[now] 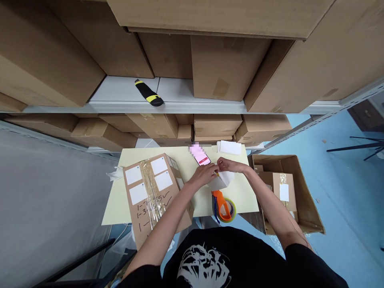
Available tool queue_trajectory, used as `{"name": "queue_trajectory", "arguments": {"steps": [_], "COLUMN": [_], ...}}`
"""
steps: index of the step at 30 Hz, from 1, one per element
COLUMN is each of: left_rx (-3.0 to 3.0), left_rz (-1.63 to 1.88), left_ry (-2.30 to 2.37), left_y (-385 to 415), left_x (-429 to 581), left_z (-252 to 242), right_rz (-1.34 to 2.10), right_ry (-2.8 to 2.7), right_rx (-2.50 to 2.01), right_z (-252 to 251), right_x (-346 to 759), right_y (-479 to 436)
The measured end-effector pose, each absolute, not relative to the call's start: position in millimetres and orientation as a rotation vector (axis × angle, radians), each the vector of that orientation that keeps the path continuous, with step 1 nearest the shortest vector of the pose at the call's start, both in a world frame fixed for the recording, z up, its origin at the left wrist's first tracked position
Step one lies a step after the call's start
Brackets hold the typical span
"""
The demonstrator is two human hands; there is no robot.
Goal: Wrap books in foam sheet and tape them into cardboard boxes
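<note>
Both hands are working close together over the table (183, 155). A white item (220, 184) is lying under them, to the right of the middle of the table; whether it is paper or a small box, I cannot tell. The left hand (204, 175) is reaching to its left side, with the fingers bending inward, and a small yellow thing (217, 175) is showing just beside the fingertips. The right hand (230, 165) is bending its fingers near the far edge of the item, almost meeting the left ones. The fingers of both hands are looking nearly together, but I cannot tell if they are really pinching something.

Beyond the left hand, a phone (203, 159) is lying with its screen lit. Some white papers (231, 147) are resting near the far edge. A tape dispenser (221, 201) is lying on the near side of the item. On the left, a taped box (163, 196) is standing, carrying white labels and handwriting. A knife (149, 93) is lying on the shelf (192, 107) above.
</note>
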State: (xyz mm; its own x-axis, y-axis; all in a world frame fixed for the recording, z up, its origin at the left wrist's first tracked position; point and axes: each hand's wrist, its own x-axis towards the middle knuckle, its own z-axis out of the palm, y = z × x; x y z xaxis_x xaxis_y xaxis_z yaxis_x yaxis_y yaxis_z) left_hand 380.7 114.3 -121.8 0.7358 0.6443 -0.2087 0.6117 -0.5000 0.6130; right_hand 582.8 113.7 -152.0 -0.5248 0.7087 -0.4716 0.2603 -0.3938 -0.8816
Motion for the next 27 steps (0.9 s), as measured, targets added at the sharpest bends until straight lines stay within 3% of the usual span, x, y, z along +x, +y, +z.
{"name": "queue_trajectory", "arguments": {"steps": [14,27], "left_rx": [1.862,2.057], "left_rz": [0.263,0.145], "left_ry": [0.989,0.995], "left_y": [120.7,122.2], "left_x": [378.8,382.4], "left_z": [-130.9,-129.0], "right_rz": [1.881,1.821], "right_ry": [-1.485,-1.488], "right_rx": [-1.286,-1.346], "right_z": [-146.8,-159.0], "right_x": [580.1,582.8], "right_y": [111.6,102.7]}}
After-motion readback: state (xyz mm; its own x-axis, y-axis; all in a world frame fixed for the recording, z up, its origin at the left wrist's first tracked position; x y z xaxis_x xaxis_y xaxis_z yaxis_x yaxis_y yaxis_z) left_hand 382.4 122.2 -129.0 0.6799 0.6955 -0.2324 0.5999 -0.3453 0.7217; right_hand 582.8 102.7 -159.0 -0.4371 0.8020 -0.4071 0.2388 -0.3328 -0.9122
